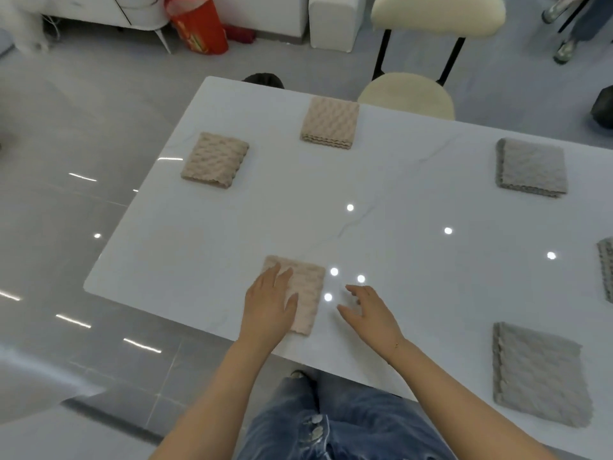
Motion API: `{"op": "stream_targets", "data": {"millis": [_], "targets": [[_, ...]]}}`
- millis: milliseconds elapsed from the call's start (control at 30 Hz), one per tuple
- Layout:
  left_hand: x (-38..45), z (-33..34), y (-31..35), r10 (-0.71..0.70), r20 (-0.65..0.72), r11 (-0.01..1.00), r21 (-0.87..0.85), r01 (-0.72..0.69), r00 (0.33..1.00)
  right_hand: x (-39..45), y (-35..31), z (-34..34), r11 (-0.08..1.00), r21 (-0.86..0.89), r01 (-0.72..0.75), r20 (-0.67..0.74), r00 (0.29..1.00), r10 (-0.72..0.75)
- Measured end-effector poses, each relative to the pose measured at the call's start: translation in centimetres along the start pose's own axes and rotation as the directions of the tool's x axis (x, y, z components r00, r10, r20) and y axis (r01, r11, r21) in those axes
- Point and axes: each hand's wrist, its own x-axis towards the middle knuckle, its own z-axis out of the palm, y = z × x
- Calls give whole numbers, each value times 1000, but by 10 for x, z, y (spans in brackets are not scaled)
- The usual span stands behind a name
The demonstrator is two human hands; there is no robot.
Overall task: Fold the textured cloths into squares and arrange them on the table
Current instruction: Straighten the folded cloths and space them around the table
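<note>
Near pink cloth (303,293): folded square at the table's (398,200) near edge, long axis running away from the person, tilted slightly right.
Left hand (270,302): flat, fingers spread, pressing it.
Right hand (366,313): open, just beside it, holding nothing.
Hidden: cloth's left half under the hand; a grey cloth (606,268) cut off at right.

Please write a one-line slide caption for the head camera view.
Left hand rests flat on a folded pink cloth; right hand open beside it, other folded cloths on the white table.
</note>
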Motion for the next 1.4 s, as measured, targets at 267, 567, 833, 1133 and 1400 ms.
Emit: {"op": "stream_targets", "data": {"millis": [267, 567, 833, 1133, 1400], "targets": [[56, -8, -27, -93, 246, 952, -263, 159, 965, 52, -22, 33, 756, 546, -362, 76, 919, 386], [87, -20, -63, 46, 510, 886, -418, 201, 859, 61, -73, 67, 595, 732, -333, -35, 853, 521], [96, -60, -65, 32, 556, 524, -717, 460, 831, 32, -131, 59, 683, 729, 45, -457, 774, 438], [105, -104, -45, 289, 712, 110, -688, 717, 640, 13, -154, 59, 948, 97, 303, -701, 697, -151], [92, -89, -20, 189, 577, 160, -817, 554, 795, -1, -129, 46, 907, -181, 379, -570, 712, -411]]}}
